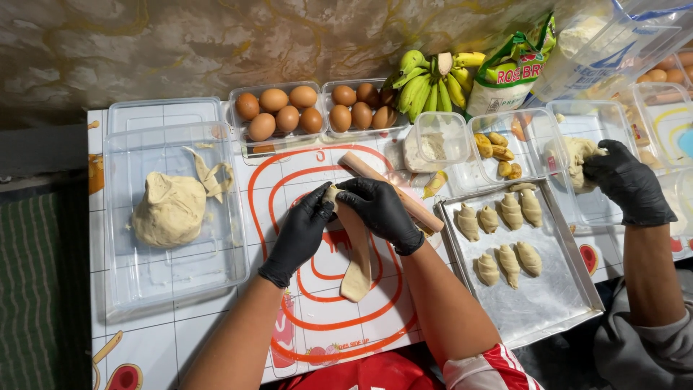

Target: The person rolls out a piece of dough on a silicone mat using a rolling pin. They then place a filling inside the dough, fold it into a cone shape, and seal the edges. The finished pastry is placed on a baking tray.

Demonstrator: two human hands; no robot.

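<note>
At the centre of the frame, on a white mat (pixel 317 318) with orange rings, lies a long dough strip (pixel 356 263). Both gloved hands meet at its far end: the left hand (pixel 302 235) pinches that end between fingertips, and the right hand (pixel 380 211) curls over it, fingers pressed on the dough. The near end of the strip lies flat on the mat, toward the lower middle of the frame. Just beyond the right hand lies a wooden rolling pin (pixel 390 191), slanting up to the left. At the right, a metal tray (pixel 570 289) holds seven shaped rolls (pixel 509 261). At the left, a clear tub (pixel 173 282) holds a dough lump (pixel 170 209). Farther right, another person's gloved hand (pixel 626 180) grips dough in a clear box. Along the top of the frame stand two boxes of brown eggs (pixel 281 112) and a bunch of green-yellow bananas (pixel 426 83).
</note>
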